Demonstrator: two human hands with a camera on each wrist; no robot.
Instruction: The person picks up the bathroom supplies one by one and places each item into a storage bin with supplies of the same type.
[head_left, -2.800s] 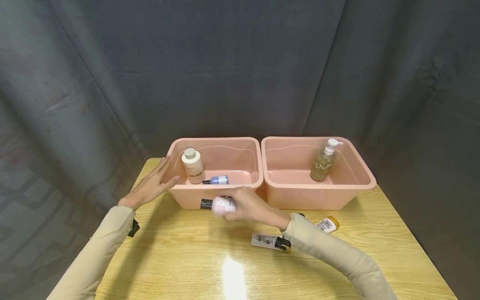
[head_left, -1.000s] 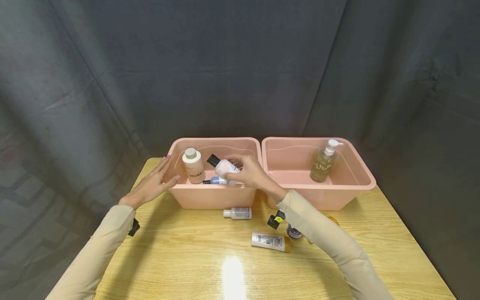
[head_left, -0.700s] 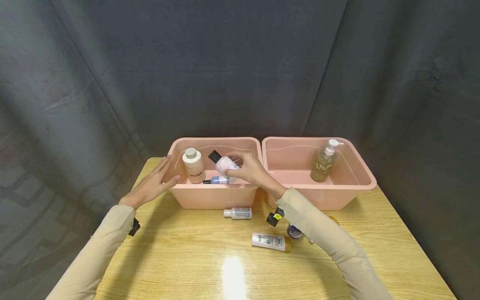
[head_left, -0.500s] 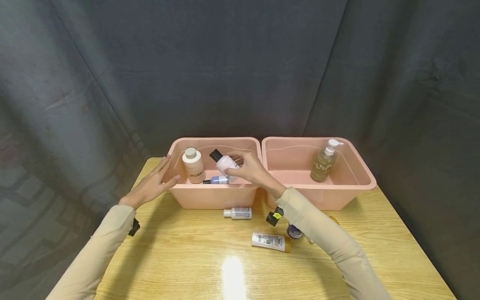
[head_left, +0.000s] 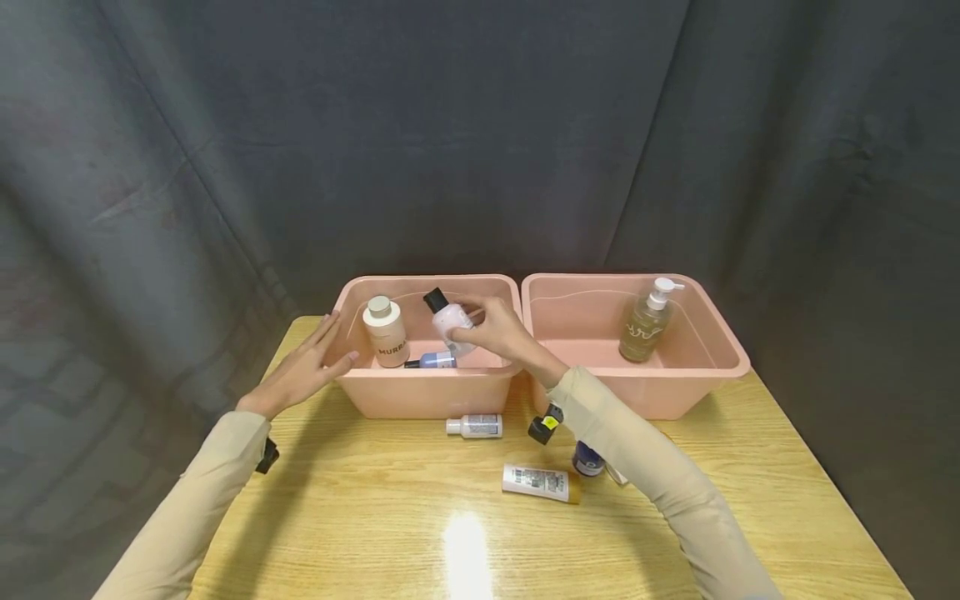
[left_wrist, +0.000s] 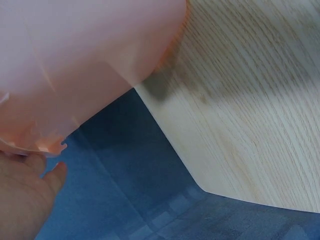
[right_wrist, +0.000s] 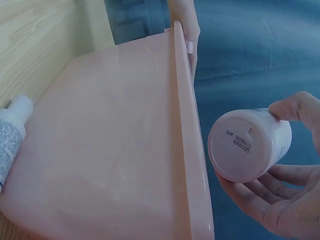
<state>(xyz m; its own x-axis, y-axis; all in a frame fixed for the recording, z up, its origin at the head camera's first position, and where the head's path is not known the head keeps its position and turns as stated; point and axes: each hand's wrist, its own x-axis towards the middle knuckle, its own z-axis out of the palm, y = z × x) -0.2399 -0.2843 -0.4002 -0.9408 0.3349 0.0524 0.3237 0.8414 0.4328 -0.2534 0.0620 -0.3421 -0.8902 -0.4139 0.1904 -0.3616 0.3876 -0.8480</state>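
My right hand (head_left: 498, 329) grips a pale pink bottle (head_left: 450, 319) with a black cap, held tilted over the inside of the left bin (head_left: 420, 393). Its printed bottom (right_wrist: 241, 145) faces the right wrist camera, with thumb and fingers around its sides. The left hand (head_left: 300, 373) rests on that bin's left rim, fingers extended and thumb spread. Within the bin, a white bottle with a grey cap (head_left: 387, 333) stands at the left. A small blue bottle with a dark cap (head_left: 437, 360) lies by the front wall, below the held bottle.
A second pink bin (head_left: 600, 379) adjoins on the right, holding a green pump bottle (head_left: 643, 329). On the table lie a small white bottle (head_left: 480, 426), a white tube with a yellow cap (head_left: 536, 482) and a dark blue container (head_left: 588, 460), near the right forearm. A dark curtain (head_left: 465, 150) hangs behind.
My right hand has carried the pink bottle from before the left bin over its front rim, then slightly farther back, tipping the cap upward. The left hand has stayed on the rim.
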